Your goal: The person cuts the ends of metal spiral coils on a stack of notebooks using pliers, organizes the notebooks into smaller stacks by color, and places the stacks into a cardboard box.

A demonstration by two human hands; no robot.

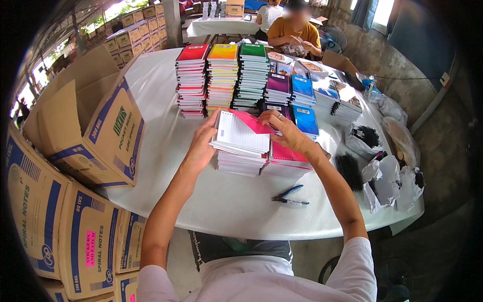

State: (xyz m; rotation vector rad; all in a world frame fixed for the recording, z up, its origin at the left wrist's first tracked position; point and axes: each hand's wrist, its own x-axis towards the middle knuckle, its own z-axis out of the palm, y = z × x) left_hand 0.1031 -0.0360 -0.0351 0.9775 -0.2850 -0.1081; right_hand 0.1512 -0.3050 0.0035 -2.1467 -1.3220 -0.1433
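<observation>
My left hand (203,141) grips the left edge of a ruled paper pad (241,135) with punched holes along its top edge. This pad is above a stack of white paper (239,165). In my right hand (285,129), the fingers pinch a pinkish-red cover (250,122), which lies slantwise over the pad's upper right corner. Just below that hand sits a stack of pinkish-red covered pads (288,153). Blue-handled pliers (291,195) lie on the white-covered table (221,209) nearer to me.
Tall stacks of red (192,53), yellow (223,52) and green notebooks (254,50) stand behind, beside purple and blue notebooks (303,86). Black spiral coils (348,171) lie at right. An open carton (108,131) stands left. Across the table sits another person (294,32).
</observation>
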